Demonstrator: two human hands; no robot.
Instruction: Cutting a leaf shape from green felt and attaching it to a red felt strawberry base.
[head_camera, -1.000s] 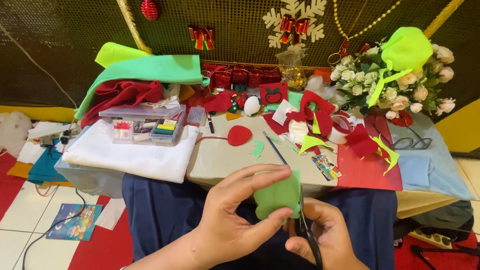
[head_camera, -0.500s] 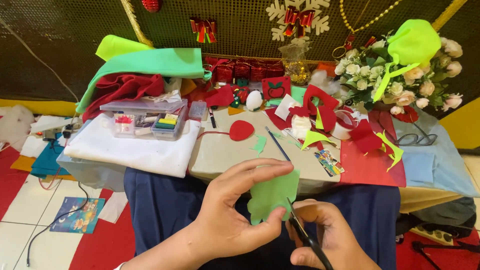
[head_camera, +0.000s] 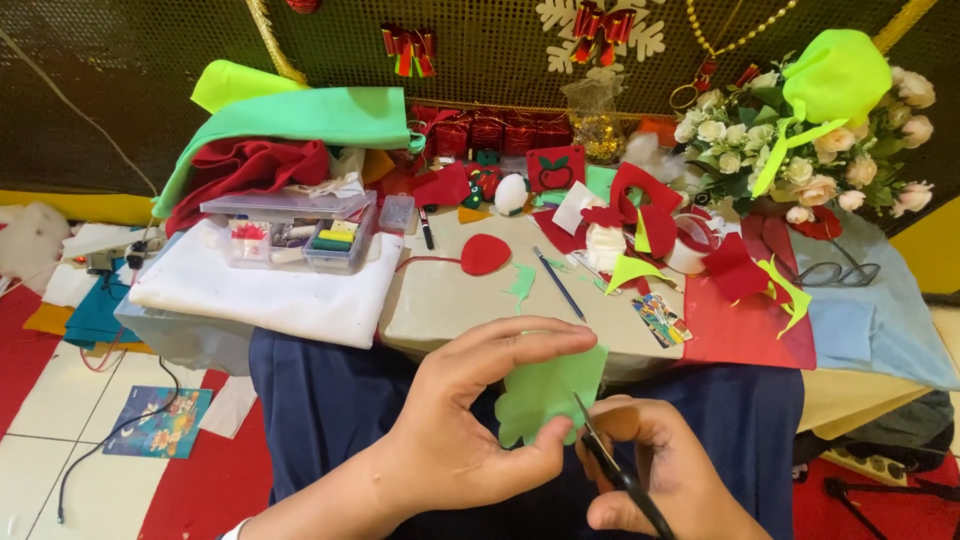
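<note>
My left hand (head_camera: 455, 440) pinches the green felt (head_camera: 545, 395); my right hand (head_camera: 660, 470) grips scissors (head_camera: 615, 465). I'd snip slowly, turning the felt.

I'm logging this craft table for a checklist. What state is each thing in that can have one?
left hand: pinching the green felt piece
green felt piece: held up, edge partly cut into lobes
right hand: gripping the scissors
scissors: blades at the felt's edge; open or shut unclear
clear plastic box: lid shut
black pen: capped, lying flat
blue pencil: lying flat
spare scissors: lying on blue cloth
</note>
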